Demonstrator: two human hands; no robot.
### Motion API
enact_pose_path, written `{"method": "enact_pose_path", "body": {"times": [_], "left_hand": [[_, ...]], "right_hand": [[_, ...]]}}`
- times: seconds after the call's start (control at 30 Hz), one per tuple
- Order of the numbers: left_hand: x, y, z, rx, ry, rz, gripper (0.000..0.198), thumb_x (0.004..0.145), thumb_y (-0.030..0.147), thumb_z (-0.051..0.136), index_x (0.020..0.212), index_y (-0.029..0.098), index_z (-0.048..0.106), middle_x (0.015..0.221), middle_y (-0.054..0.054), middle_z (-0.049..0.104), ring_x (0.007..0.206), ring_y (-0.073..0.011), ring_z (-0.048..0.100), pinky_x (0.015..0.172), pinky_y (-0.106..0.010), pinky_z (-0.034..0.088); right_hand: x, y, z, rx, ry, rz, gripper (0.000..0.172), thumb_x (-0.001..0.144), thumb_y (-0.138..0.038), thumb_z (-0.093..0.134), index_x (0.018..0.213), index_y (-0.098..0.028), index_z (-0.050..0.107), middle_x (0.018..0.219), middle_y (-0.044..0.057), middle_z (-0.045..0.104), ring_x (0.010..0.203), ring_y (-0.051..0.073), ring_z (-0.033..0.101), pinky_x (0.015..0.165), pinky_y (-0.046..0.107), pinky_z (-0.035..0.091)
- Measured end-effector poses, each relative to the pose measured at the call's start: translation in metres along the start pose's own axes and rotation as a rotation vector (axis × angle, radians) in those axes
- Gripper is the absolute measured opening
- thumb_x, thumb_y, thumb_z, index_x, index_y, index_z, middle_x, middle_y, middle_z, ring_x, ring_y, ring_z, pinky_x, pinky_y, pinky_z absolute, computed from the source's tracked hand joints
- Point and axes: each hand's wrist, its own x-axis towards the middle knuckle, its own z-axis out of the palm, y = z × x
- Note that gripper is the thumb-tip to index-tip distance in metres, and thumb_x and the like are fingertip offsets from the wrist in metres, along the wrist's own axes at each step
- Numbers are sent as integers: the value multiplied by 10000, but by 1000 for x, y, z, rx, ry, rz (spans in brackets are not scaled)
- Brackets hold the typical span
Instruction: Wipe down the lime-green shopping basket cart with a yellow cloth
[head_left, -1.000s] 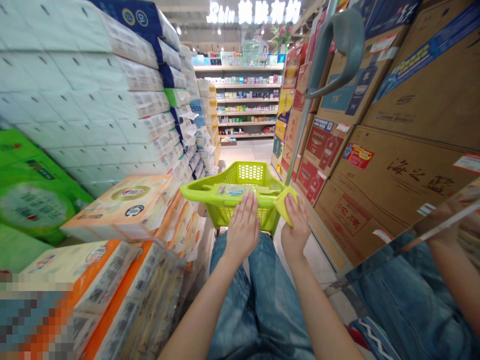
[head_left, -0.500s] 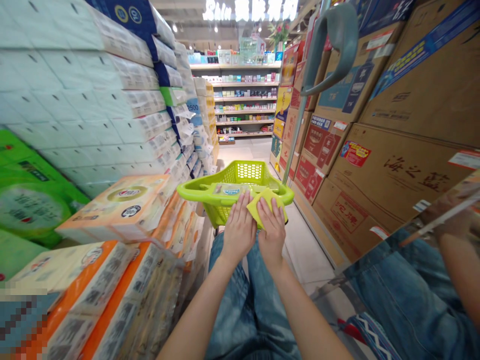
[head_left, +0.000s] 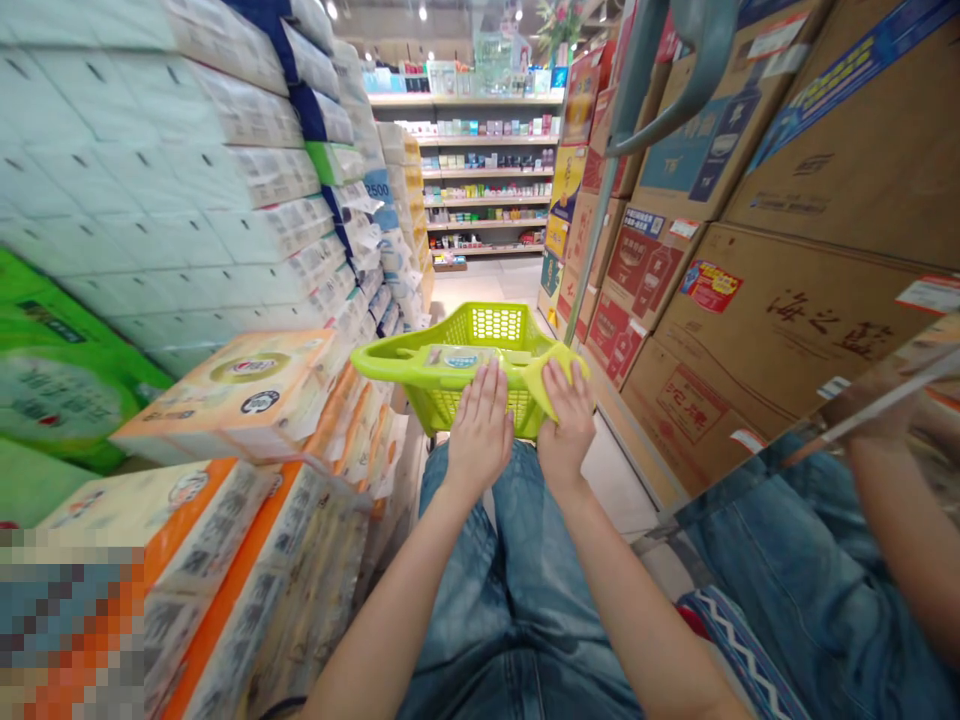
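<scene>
Left hand off yellow cloth | right hand holds it (over basket)

The hands rest at the rim of the basket, which fills the way straight ahead. Tissue packs stand in tall stacks close on the left; cartons and a metal pole hem in the right. Between them, a narrow strip of floor runs to distant shelves.
</scene>
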Motion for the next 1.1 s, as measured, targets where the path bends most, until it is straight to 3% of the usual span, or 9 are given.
{"method": "enact_pose_path", "body": {"times": [0.1, 0.23, 0.33, 0.43, 0.63, 0.9, 1.1], "left_hand": [[0, 0, -3, -21, -6, -3, 616, 992, 222, 308, 1568, 100, 129, 1633, -155, 226, 1533, -245, 115, 1211, -468, 260], [1, 0, -5, -9, -8, 12, 615, 993, 223, 295, 1569, 94, 125, 1630, -145, 244, 1532, -231, 130, 1220, -449, 236], [2, 1, -4, -17, -9, 9, 628, 992, 227, 277, 1576, 99, 85, 1639, -133, 218, 1533, -223, 125, 1227, -440, 213], [2, 2, -1, -26, -9, -3, 634, 994, 240, 275, 1578, 102, 69, 1644, -127, 200, 1535, -225, 109, 1231, -443, 200], [1, 4, -1, 7, 5, -28, 625, 995, 242, 287, 1576, 100, 106, 1637, -128, 225, 1533, -230, 126, 1227, -442, 215], [14, 15, -7, 46, 14, -169, 622, 1005, 329, 301, 1569, 103, 169, 1614, -143, 291, 1515, -259, 211, 1226, -459, 222], [30, -12, 5, 23, 18, -226, 636, 1014, 418, 269, 1557, 93, 206, 1610, -165, 291, 1514, -268, 211, 1225, -470, 213]], "right_hand": [[-8, -12, 5, -32, -136, -113, 704, 805, 8, 343, 1432, -264, 510, 1413, 23, 594, 1464, 177, 344, 1223, 496, 271], [-4, 4, -2, -21, -124, -162, 692, 804, 14, 340, 1411, -256, 534, 1407, 21, 600, 1459, 169, 354, 1225, 485, 268], [10, 29, -12, 33, -42, -77, 735, 750, 22, 334, 1398, -249, 549, 1425, 16, 584, 1449, 172, 373, 1217, 488, 285], [35, 57, -22, 157, -34, 60, 743, 671, 4, 355, 1328, -228, 615, 1383, 24, 620, 1368, 181, 489, 1177, 447, 360], [86, 94, -29, 385, -475, 58, 614, 617, -51, 394, 1110, -191, 732, 1135, 28, 749, 1112, 194, 664, 1032, 392, 483], [85, 89, -17, 342, -434, 47, 512, 638, -56, 429, 1012, -198, 749, 1042, 32, 755, 1019, 203, 670, 961, 364, 494], [91, 80, 10, 242, -433, 48, 508, 650, -23, 423, 1013, -181, 741, 1045, 53, 746, 1034, 214, 649, 941, 345, 492]]}}
